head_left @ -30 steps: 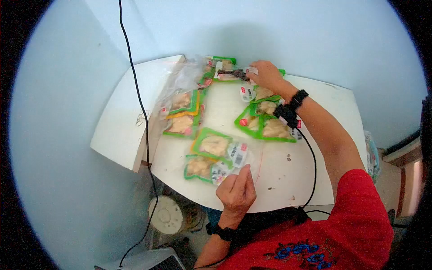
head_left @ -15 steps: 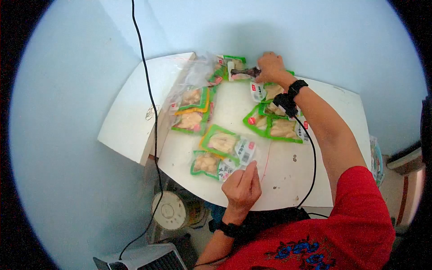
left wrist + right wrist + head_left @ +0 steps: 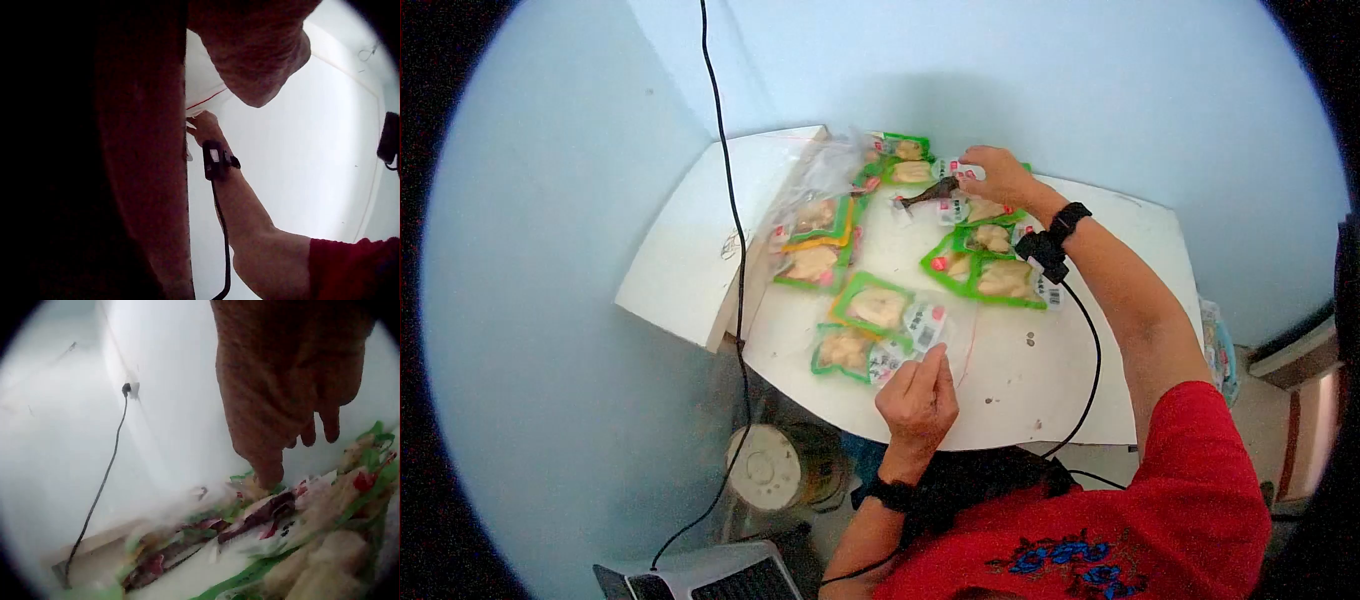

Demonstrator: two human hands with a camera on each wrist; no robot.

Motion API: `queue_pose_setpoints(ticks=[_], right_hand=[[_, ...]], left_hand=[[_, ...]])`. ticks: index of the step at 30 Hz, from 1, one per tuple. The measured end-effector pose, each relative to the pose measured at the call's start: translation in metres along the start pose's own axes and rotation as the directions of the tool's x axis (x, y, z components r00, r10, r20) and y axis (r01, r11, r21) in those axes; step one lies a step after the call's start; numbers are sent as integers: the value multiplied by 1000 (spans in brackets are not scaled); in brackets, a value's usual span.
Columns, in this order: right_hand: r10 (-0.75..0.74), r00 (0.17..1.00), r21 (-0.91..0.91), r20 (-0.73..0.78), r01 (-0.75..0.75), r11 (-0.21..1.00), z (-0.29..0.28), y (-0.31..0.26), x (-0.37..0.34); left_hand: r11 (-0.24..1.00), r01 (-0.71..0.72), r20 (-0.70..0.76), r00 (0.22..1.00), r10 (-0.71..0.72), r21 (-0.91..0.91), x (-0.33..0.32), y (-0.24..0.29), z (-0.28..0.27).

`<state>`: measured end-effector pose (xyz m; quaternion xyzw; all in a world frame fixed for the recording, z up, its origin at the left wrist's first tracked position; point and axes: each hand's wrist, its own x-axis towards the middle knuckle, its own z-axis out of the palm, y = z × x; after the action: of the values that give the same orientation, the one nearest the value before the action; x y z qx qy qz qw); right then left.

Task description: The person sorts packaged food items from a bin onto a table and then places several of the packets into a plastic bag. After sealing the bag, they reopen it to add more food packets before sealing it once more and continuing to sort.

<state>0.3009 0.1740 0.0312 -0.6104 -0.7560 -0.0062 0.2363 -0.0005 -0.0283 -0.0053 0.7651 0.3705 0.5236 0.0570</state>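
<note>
My left hand (image 3: 918, 400) pinches the near edge of a clear plastic bag (image 3: 958, 332) with a red line across it. Green- and yellow-edged food packets (image 3: 876, 308) with pale contents show in that bag. Over the far part of the table, my right hand (image 3: 1003, 178) holds a dark brown leg-shaped piece (image 3: 928, 194) by its thick end, the thin end pointing left and toward me. In the right wrist view its thumb side comes down at the dark piece (image 3: 269, 511); the other fingers hang apart from it.
Green-edged packets (image 3: 1006, 280) lie below the right wrist. More packets (image 3: 810, 264) and a crumpled clear bag (image 3: 825, 175) lie along the left side, beside a raised white board (image 3: 700, 240). A black cable (image 3: 741, 270) hangs at the left. The wall (image 3: 1000, 70) stands behind the white table (image 3: 1060, 390).
My right hand first went away and right, then came back toward me. The dark piece shifted nearer and tilted, uncovering the packets behind it. My left hand keeps its pinch on the bag.
</note>
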Motion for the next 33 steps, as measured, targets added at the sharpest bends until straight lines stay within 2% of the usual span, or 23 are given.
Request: queue_pose_setpoints(ticks=[2, 5, 8, 14, 17, 20, 21, 23, 24, 26, 29, 31, 33], right_hand=[[58, 997, -71, 55, -54, 996, 4, -12, 4], [236, 931, -124, 279, -209, 970, -18, -54, 0], [164, 957, -78, 238, -150, 986, 23, -23, 8], [-49, 999, -110, -16, 47, 993, 52, 7, 13], [12, 974, -40, -227, -22, 999, 32, 0, 14], [43, 913, 81, -405, -10, 997, 0, -18, 12], [83, 909, 152, -409, -22, 988, -12, -26, 7], [167, 900, 286, -402, -50, 957, -39, -42, -9], [184, 901, 277, -393, -75, 958, -51, -50, -22], [308, 901, 390, -306, -176, 904, -59, -44, -52], [445, 874, 596, -198, -253, 762, -84, -68, -107], [531, 845, 617, -63, -385, 686, -93, -54, -147], [566, 824, 676, -27, -402, 618, -103, -71, -177]], left_hand=[[1000, -23, -3, 1000, 23, 16, -2, -2, 2], [999, -39, -11, 999, 39, 14, -1, -4, 4], [998, -36, -2, 999, 36, 46, 0, -2, 3], [999, -39, -16, 999, 40, 29, 1, -5, 5], [998, -58, -27, 998, 59, 31, 1, -6, 6], [996, -79, -43, 996, 81, 48, 1, -8, 6], [995, -81, -48, 995, 84, 53, 0, -8, 7], [996, -64, -38, 997, 66, 55, 1, -6, 4], [997, -50, -34, 998, 52, 56, 1, -5, 3], [997, -59, -40, 997, 61, 54, 1, -3, 2], [999, -25, -46, 999, 27, 27, -2, -2, -1], [1000, -19, -56, 998, 20, 14, -3, -4, -1], [1000, 0, -63, 998, 1, 13, -3, -2, -4]])
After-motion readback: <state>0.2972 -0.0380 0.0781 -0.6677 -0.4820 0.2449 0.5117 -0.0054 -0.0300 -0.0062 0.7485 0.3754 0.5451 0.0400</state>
